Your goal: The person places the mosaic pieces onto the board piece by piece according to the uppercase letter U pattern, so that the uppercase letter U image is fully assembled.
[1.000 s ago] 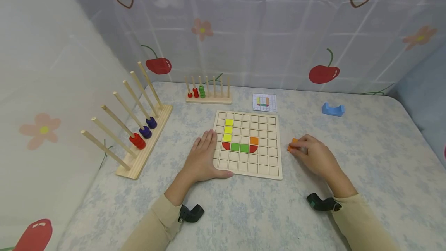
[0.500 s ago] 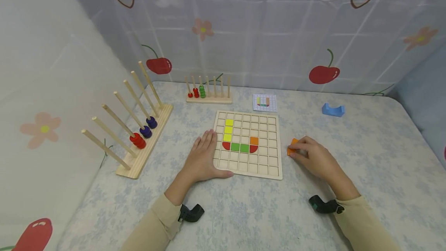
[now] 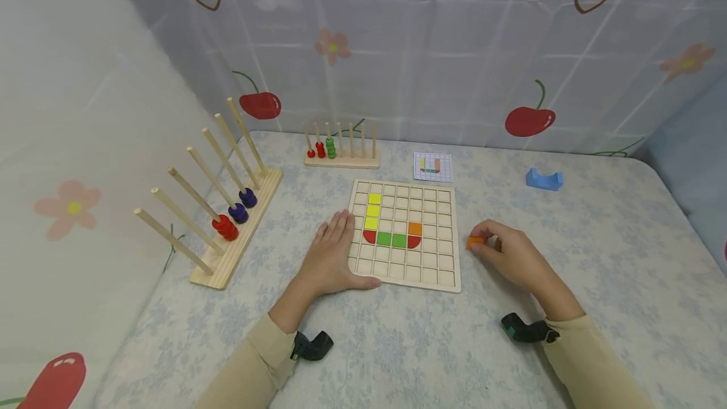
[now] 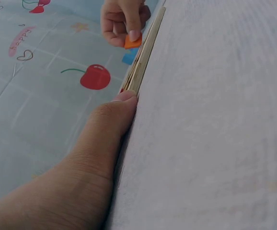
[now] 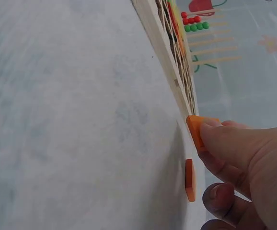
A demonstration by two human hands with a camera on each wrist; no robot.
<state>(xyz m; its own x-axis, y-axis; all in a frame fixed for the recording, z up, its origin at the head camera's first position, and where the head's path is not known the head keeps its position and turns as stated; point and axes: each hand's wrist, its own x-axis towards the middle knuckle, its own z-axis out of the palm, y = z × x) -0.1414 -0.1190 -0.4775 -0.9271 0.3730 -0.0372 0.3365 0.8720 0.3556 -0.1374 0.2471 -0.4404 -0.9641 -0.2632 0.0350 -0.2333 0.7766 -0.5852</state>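
A square wooden grid board lies flat in the head view. Yellow tiles, red rounded tiles, green tiles and one orange tile sit in its cells, roughly as a U. My left hand rests along the board's left side, fingers extended, thumb at the front edge. Just right of the board, my right hand pinches a loose orange square tile between thumb and fingers, off the table. Below it, a second orange tile lies on the table in the right wrist view.
A pattern card lies behind the board. At left stands a large peg rack with red and blue rings; a smaller bead rack is at the back. A blue notched block sits at back right.
In the right fingers the orange showing has changed shape and shrunk, while that hand has shifted only slightly. The left hand and the tiles on the board keep their places.
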